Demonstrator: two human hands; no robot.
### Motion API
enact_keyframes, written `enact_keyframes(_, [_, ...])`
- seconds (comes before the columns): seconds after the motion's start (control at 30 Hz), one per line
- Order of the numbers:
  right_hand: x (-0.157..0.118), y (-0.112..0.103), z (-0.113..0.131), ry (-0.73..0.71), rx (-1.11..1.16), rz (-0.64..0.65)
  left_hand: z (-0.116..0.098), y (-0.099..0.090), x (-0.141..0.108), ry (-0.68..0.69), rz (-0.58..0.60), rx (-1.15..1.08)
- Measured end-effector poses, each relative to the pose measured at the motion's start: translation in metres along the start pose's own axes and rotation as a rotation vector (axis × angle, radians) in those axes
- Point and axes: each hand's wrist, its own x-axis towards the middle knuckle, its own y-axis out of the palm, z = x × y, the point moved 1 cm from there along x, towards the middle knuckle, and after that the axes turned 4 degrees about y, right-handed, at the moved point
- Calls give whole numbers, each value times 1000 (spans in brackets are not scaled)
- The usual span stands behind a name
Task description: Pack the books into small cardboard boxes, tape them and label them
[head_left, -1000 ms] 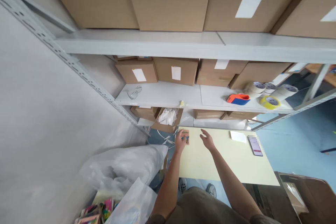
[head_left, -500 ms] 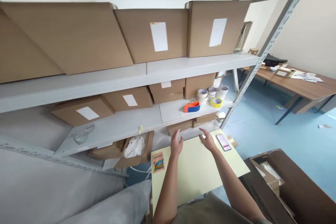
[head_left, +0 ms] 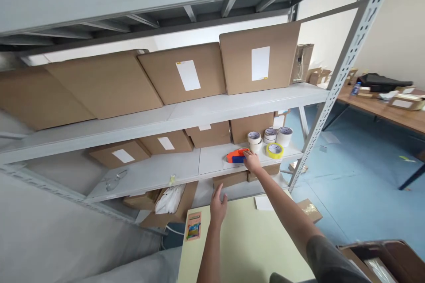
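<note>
My right hand (head_left: 252, 162) reaches to the middle shelf, its fingers closed on the right end of an orange and blue tape dispenser (head_left: 236, 156). The dispenser rests on the shelf board. Just behind and to the right stand white tape rolls (head_left: 254, 138), with a yellow tape roll (head_left: 275, 151) lying near the shelf's front edge. My left hand (head_left: 218, 207) hangs over the far part of the pale yellow table (head_left: 242, 234), holding nothing, thumb and fingers apart. An orange printed card (head_left: 193, 226) lies on the table to its left.
Cardboard boxes (head_left: 260, 59) line the grey metal rack (head_left: 212, 107), whose upright post (head_left: 345, 62) stands at right. A white paper (head_left: 264, 203) lies on the table's far edge. Glasses (head_left: 114, 181) sit on the shelf at left. An open brown box (head_left: 392, 256) stands at lower right.
My right hand has moved from above the table up and forward to the tape dispenser and closed on it. The left hand stays open over the table. The view has tilted upward.
</note>
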Motion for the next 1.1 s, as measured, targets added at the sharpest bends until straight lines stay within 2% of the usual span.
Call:
enact_keyframes(0.1, [17, 4, 10, 12, -119, 107, 4, -17, -12, -15, -40, 10])
enact_keyframes(0.2, [18, 12, 16, -1, -159, 143, 10, -34, -22, -33, -66, 11])
enact_keyframes(0.3, [6, 14, 23, -28, -166, 80, 15, -50, -27, -52, -73, -5])
enact_keyframes(0.4, [-17, 7, 33, -62, -175, -53, 18, -65, -31, -38, -64, -31])
enact_keyframes(0.53, [-61, -5, 49, -92, -161, -216, 25, -82, -34, 5, -35, -73])
enact_keyframes(0.7, [-134, -7, 63, -10, -122, -324, 40, -94, -44, 16, -7, -122])
enact_keyframes(0.9, [-231, 9, 66, 110, -130, -317, 47, -90, -67, -24, 45, -153])
enact_keyframes(1.1, [-309, 29, 38, 189, -136, -240, 42, -81, -94, -61, 85, -135])
